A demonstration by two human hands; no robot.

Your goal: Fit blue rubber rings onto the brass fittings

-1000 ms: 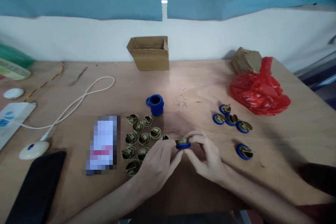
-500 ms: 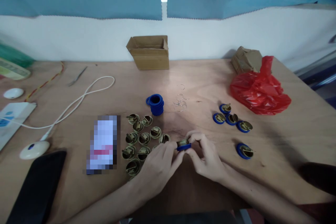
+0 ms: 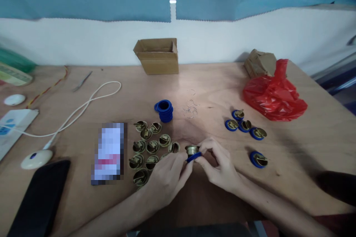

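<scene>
In front of me, my left hand (image 3: 169,174) and my right hand (image 3: 219,164) pinch opposite edges of a blue ring (image 3: 194,157), which is tilted. Just behind the ring, a round brass fitting (image 3: 192,150) with a flared rim shows between my fingers. Whether it sits in the ring or only touches it, I cannot tell. Left of my hands lie several similar brass fittings (image 3: 152,147) without rings, a few partly covered by my left hand. Beyond them stands a stack of blue rings (image 3: 165,113). To the right are several brass fittings with blue rings (image 3: 258,159).
Thin wire rings (image 3: 190,109) lie mid-table. A cardboard box (image 3: 160,63) stands against the wall, and a red plastic bag (image 3: 274,98) sits beside a brown package (image 3: 258,63). On the left are a phone (image 3: 108,152), a black case-like object (image 3: 39,196) and a white cable (image 3: 89,100).
Between my hands, the brass fitting now shows more of its side above the blue ring, and the ring is tilted more. Both hands have stayed almost in place.
</scene>
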